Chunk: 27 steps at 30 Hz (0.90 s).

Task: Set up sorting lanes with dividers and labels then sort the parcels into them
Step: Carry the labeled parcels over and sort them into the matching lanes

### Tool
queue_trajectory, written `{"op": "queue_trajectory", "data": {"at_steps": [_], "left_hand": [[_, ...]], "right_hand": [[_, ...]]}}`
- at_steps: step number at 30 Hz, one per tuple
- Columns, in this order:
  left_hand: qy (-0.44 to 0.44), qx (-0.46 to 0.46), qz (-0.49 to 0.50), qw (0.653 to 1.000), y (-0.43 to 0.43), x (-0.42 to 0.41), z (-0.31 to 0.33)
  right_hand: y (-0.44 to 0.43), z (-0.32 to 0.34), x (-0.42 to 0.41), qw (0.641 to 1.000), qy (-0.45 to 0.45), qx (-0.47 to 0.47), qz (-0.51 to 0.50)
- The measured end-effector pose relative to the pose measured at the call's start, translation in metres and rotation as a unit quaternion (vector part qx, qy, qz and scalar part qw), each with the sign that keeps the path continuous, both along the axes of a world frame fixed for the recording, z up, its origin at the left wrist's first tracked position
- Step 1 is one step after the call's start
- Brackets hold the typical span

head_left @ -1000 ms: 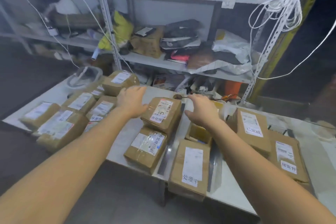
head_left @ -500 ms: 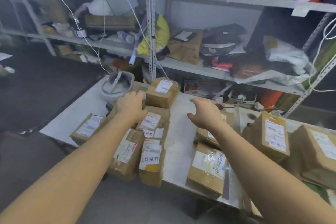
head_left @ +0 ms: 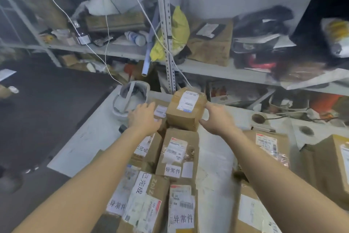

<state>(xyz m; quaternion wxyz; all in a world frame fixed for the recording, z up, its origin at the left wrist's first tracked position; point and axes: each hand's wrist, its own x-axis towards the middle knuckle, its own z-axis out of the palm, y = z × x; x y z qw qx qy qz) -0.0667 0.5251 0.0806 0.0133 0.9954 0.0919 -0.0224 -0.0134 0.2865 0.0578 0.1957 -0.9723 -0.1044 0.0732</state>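
Head view, the only one supplied. The small brown parcel (head_left: pixel 186 111) stood at the far end of the white worktop (head_left: pixel 88 138), on or against the end of a row of parcels, its shipping label facing up. The left hand (head_left: pixel 144 118) lay to its left, fingers spread and fairly straight, over a flatter parcel (head_left: pixel 160 110) just beside it. The right hand (head_left: pixel 217 120) was at the parcel's right face, fingers extended toward the upper edge and thumb near the lower corner. Neither hand had closed on anything, and firm contact could not be confirmed.

Nearer the camera, a parcel bearing a handwritten "异常件" slip (head_left: pixel 177 155) and one marked "已完成" (head_left: pixel 149 200) lay packed close together. Further parcels sat to the right, across a bare strip of worktop. No divider could be made out.

Assessment: the sorting step was in hand, with labels already on several parcels. The next move calls for both hands to clamp the small parcel's opposite sides, lift it clear of its neighbours, and carry it to the matching lane.
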Motion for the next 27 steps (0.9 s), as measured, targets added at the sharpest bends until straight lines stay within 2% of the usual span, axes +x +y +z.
{"op": "queue_trajectory", "data": {"at_steps": [3, 5, 8, 10, 13, 19, 27], "left_hand": [[0.008, -0.061, 0.014, 0.998, 0.003, 0.036, -0.019], [0.021, -0.143, 0.026, 0.989, 0.005, 0.056, -0.034], [0.056, -0.304, 0.060, 0.949, 0.004, 0.084, -0.058], [0.076, -0.370, 0.057, 0.924, 0.002, 0.103, -0.076], [0.094, -0.430, 0.068, 0.895, 0.007, 0.126, -0.101], [0.130, -0.552, 0.055, 0.821, 0.016, 0.143, -0.127], [0.099, -0.606, 0.009, 0.789, 0.022, 0.139, -0.116]], "right_hand": [[0.011, -0.016, 0.026, 0.998, 0.032, 0.042, -0.043], [0.018, -0.030, 0.038, 0.994, 0.047, 0.064, -0.073], [0.031, -0.047, 0.052, 0.984, 0.070, 0.115, -0.117], [0.041, -0.056, 0.059, 0.967, 0.103, 0.169, -0.158], [0.058, -0.070, 0.066, 0.941, 0.143, 0.230, -0.204], [0.077, -0.096, 0.070, 0.894, 0.148, 0.312, -0.287], [0.086, -0.085, 0.059, 0.861, 0.105, 0.406, -0.289]]}}
